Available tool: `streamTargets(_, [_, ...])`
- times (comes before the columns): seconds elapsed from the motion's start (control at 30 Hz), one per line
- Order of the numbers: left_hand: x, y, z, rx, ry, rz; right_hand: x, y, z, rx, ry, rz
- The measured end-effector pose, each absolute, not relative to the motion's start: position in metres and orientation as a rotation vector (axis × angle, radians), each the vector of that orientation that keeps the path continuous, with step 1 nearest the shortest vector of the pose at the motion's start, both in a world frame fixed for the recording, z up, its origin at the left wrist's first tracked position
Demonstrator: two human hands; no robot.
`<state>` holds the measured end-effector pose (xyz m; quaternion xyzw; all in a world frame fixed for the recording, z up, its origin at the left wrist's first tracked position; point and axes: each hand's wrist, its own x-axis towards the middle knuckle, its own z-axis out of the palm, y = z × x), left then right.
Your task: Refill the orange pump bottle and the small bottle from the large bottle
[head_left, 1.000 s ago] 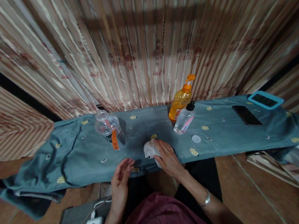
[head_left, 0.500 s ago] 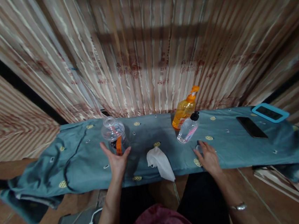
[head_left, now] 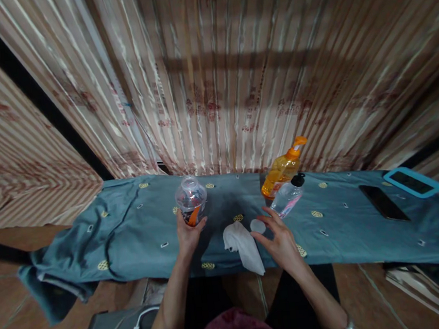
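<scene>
Moved: since half a second ago the left hand has closed round the clear plastic bottle with the orange label, and the right hand has lifted the small white round cap off the cloth and carried it toward the middle
Left grip: fingers wrapped round the bottle's lower body, clamped on it, thumb at the 3 o'clock side
Right grip: cap pinched between thumb and fingertips, the other fingers spread
Bottle place: standing on the blue-grey patterned cloth, at 10 o'clock from the cap, well apart from it, mouth open and facing up
Bottle handling: likely light, thin-walled and easy to dent; I would hold low on the labelled band, where the wall looks stiffest, and squeeze gently
Cap handling: small, light and smooth, likely to slip; best held by its rim
Crumpled white tissue: soft, lying between the two hands, its tail hanging over the near table edge
Nearby: orange pump bottle and clear bottle with black cap at 1 o'clock from the right hand; black phone far off at 3 o'clock
</scene>
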<state>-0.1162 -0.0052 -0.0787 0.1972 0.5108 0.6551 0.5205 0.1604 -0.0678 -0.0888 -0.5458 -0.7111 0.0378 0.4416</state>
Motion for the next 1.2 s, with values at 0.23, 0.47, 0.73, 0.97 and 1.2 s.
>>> streamTargets(0.23, [-0.104, -0.022, -0.079, 0.747, 1.293, 1.608, 0.118, -0.026, 0.014, -1.117, -2.022, 0.301])
streamTargets(0.47, [-0.101, -0.020, -0.084, 0.893, 1.330, 1.579, 0.119, -0.017, 0.063, -1.054, -2.272, 0.210])
streamTargets(0.73, [-0.108, -0.008, -0.129, 1.776, 1.578, 1.591, 0.133, -0.023, 0.096, -0.931, -2.534, 0.059])
streamTargets(0.97, [-0.105, -0.007, -0.136, 1.990, 1.626, 1.572, 0.138, -0.028, 0.105, -0.893, -2.678, 0.014])
streamTargets(1.2, [-0.102, -0.008, -0.134, 1.998, 1.681, 1.550, 0.134, -0.024, 0.102, -1.059, -2.676, 0.061])
